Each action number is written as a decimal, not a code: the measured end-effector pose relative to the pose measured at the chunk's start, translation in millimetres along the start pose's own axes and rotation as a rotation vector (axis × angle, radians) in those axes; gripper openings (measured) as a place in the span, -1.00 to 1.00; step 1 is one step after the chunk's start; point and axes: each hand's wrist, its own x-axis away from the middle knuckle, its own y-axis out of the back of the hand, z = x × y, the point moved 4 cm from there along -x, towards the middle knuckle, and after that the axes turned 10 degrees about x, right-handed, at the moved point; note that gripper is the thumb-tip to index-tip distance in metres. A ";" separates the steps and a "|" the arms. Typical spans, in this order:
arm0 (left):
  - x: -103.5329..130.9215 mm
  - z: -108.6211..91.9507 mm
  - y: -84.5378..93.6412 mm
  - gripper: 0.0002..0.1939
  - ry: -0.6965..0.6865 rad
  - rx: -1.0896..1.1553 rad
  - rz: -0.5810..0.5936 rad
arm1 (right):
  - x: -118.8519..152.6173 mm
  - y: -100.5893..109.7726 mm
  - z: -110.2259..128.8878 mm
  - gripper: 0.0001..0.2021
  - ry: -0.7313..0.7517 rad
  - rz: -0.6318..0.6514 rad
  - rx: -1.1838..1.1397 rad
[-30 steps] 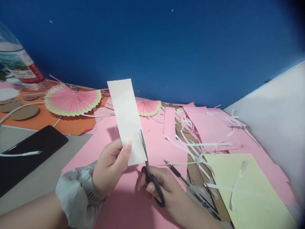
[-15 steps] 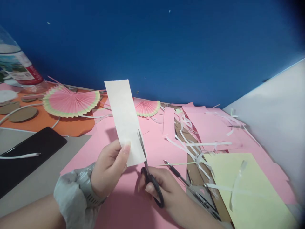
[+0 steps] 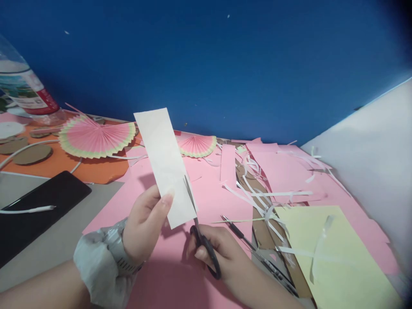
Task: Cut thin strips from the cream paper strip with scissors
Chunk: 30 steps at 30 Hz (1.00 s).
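A pale rectangular paper strip (image 3: 161,154) is held up, tilted to the left, above the pink paper. My left hand (image 3: 148,223) pinches its lower left edge, thumb on the front face. In my right hand (image 3: 219,249) are black-handled scissors (image 3: 207,251), fingers in the loops. Their blades point up and lie along the strip's lower right edge, close together. The fingertips behind the left hand's thumb are hidden by the strip.
Pink sheets (image 3: 225,206) cover the middle. On the left lie a black phone (image 3: 45,206), a folded fan (image 3: 96,137) and a bottle (image 3: 28,94). To the right are a pen (image 3: 234,227), thin paper strips (image 3: 280,194) and a yellow sheet (image 3: 341,257).
The paper strip has shifted slightly left and tilted further, along with my left hand. The scissors have barely moved.
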 end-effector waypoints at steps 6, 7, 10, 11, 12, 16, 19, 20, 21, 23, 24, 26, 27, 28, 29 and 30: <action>0.1 3.1 -0.2 -0.71 0.051 0.039 -0.036 | 0.8 -0.8 1.1 -0.53 -0.014 0.015 0.016; 0.1 2.6 -0.1 -0.70 0.044 0.028 -0.040 | 0.8 -0.8 1.6 -0.52 -0.014 0.011 0.023; 0.3 2.0 -0.2 -0.70 0.038 0.020 -0.036 | 1.0 -0.4 3.2 -0.49 -0.017 -0.013 0.025; 0.4 2.1 0.0 -0.71 0.039 0.022 -0.040 | 1.0 -0.4 3.5 -0.48 -0.019 -0.014 0.022; 0.6 2.3 0.3 -0.71 0.040 0.025 -0.043 | 1.1 -0.6 3.6 -0.48 -0.019 -0.011 0.021; 0.7 2.7 1.2 -0.70 0.038 0.014 -0.050 | 1.3 -0.7 2.4 -0.49 -0.027 -0.002 0.038; 0.5 1.2 -0.3 -0.71 0.027 0.009 -0.034 | 1.5 -0.5 1.4 -0.49 -0.030 -0.014 0.026; 0.4 0.8 -1.0 -0.71 0.027 0.010 -0.024 | 1.6 -0.4 1.1 -0.49 -0.028 -0.017 0.019; 0.5 0.6 -1.7 -0.71 0.028 0.012 -0.015 | 1.5 -0.4 1.0 -0.51 -0.025 -0.020 0.016; 0.6 0.3 -2.2 -0.73 0.029 0.024 -0.006 | 1.2 -0.4 0.6 -0.54 -0.016 -0.022 0.017; 0.8 0.2 -2.1 -0.74 0.028 0.032 -0.008 | 1.1 -0.4 0.4 -0.55 -0.015 -0.023 0.020; 1.1 0.3 -1.5 -0.75 0.022 0.047 -0.017 | 0.7 -0.3 -0.1 -0.55 -0.022 -0.023 0.024; 1.2 0.6 -1.2 -0.75 0.022 0.054 -0.020 | 0.6 -0.2 0.0 -0.54 -0.024 -0.025 0.029; 1.3 1.1 -1.0 -0.74 0.028 0.056 -0.025 | 0.5 -0.1 0.4 -0.52 -0.024 -0.025 0.034; 1.4 1.5 -0.7 -0.73 0.031 0.055 -0.029 | 0.4 0.1 1.2 -0.50 -0.020 -0.029 0.044; 1.6 2.0 -0.5 -0.71 0.035 0.053 -0.033 | 0.3 0.4 2.0 -0.48 -0.016 -0.036 0.053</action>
